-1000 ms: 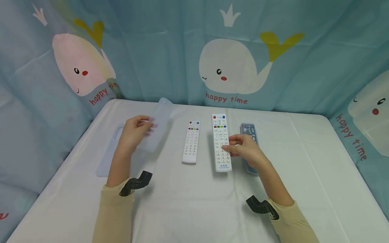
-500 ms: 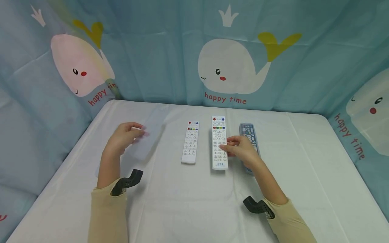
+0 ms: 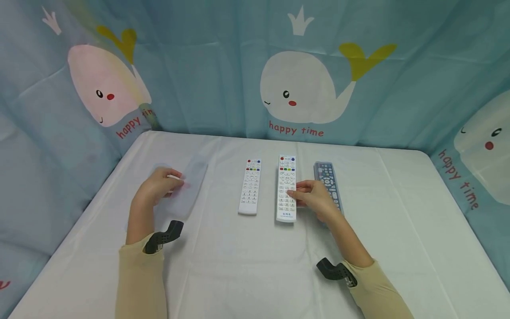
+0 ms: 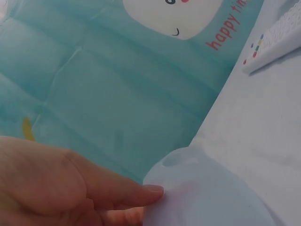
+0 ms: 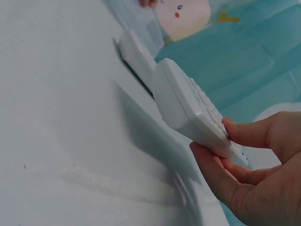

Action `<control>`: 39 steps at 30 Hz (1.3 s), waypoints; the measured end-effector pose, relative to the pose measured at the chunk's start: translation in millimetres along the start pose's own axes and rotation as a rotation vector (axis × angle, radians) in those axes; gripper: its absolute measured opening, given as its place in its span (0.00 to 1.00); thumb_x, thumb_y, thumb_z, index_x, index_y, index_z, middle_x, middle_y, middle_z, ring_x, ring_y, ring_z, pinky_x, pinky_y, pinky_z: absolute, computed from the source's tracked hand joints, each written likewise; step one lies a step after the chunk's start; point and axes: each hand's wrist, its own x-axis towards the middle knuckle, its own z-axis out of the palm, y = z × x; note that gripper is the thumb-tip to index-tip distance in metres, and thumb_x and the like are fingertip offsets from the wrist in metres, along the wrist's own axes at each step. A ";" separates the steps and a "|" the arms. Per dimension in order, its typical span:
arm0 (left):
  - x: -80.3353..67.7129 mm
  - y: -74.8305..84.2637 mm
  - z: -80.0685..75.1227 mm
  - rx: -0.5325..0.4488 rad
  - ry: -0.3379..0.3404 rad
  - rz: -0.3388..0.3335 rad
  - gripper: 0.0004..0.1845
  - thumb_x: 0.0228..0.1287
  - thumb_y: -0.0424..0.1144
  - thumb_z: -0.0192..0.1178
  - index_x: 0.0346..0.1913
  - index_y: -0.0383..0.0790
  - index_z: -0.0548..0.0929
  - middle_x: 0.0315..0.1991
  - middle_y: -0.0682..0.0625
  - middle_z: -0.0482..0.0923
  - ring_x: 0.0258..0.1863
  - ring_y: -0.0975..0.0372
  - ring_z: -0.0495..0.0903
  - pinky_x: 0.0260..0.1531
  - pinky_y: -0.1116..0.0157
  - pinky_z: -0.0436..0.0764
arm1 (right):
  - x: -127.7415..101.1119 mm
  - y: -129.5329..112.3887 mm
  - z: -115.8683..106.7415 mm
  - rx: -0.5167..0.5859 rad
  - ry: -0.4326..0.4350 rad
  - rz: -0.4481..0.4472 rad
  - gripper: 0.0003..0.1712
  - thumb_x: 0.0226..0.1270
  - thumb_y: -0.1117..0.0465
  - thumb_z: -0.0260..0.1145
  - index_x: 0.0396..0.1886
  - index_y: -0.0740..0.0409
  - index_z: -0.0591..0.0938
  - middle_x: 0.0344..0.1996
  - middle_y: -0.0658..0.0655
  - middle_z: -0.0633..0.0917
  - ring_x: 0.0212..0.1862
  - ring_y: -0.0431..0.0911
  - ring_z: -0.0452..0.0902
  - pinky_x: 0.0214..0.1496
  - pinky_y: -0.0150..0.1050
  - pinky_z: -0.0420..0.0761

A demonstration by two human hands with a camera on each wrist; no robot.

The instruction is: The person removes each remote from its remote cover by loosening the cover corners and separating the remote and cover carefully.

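Note:
My left hand point(image 3: 157, 187) pinches a translucent, milky, long sleeve point(image 3: 191, 190) between thumb and fingertips, low over the left of the table. In the left wrist view the limp sleeve point(image 4: 207, 193) has a rounded end with a slot-like fold. A second pale translucent sheet lies flat beneath, mostly hidden by the hand. My right hand point(image 3: 316, 199) grips a white remote control point(image 3: 286, 177) by its right side, buttons facing up. Seen from the right wrist, the remote point(image 5: 176, 99) is raised off the cloth, its shadow below.
Another white remote point(image 3: 249, 188) lies in the middle of the table. To the right, partly behind my right hand, lies a remote in a bluish translucent cover point(image 3: 327, 175). A teal whale-print curtain point(image 3: 223, 88) hangs along the back and sides of the white-covered table point(image 3: 239, 274).
My left hand has moved left and lower, bringing the translucent sleeve down toward the table. The remote in my right hand has shifted slightly left and downward.

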 end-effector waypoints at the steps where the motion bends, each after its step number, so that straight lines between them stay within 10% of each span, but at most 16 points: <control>1: 0.7 -2.6 -0.9 0.003 -0.003 -0.008 0.22 0.79 0.37 0.55 0.67 0.26 0.70 0.53 0.42 0.69 0.52 0.53 0.69 0.51 0.60 0.77 | 0.4 0.5 0.5 0.001 0.000 0.001 0.28 0.73 0.61 0.73 0.64 0.74 0.77 0.42 0.60 0.86 0.36 0.41 0.86 0.41 0.32 0.87; 8: 2.8 -15.6 -2.8 0.008 -0.007 -0.056 0.22 0.79 0.36 0.57 0.65 0.25 0.70 0.61 0.34 0.67 0.59 0.44 0.71 0.67 0.46 0.76 | 2.7 4.1 2.9 -0.005 0.022 -0.001 0.26 0.72 0.61 0.73 0.62 0.74 0.78 0.41 0.59 0.87 0.35 0.41 0.85 0.40 0.31 0.85; 19: 6.5 -25.7 -8.4 0.100 -0.019 -0.089 0.18 0.77 0.37 0.60 0.59 0.26 0.74 0.47 0.41 0.75 0.46 0.53 0.78 0.48 0.62 0.82 | 4.8 8.4 5.6 -0.036 0.065 0.012 0.26 0.72 0.59 0.73 0.61 0.72 0.80 0.41 0.60 0.87 0.36 0.42 0.84 0.38 0.31 0.82; 39: 5.2 -24.4 -7.1 0.137 -0.013 -0.113 0.17 0.75 0.35 0.61 0.56 0.22 0.76 0.45 0.37 0.81 0.39 0.56 0.84 0.48 0.57 0.86 | 9.2 13.8 10.8 -0.035 0.101 0.015 0.26 0.74 0.59 0.72 0.62 0.72 0.80 0.43 0.61 0.86 0.37 0.42 0.84 0.40 0.30 0.86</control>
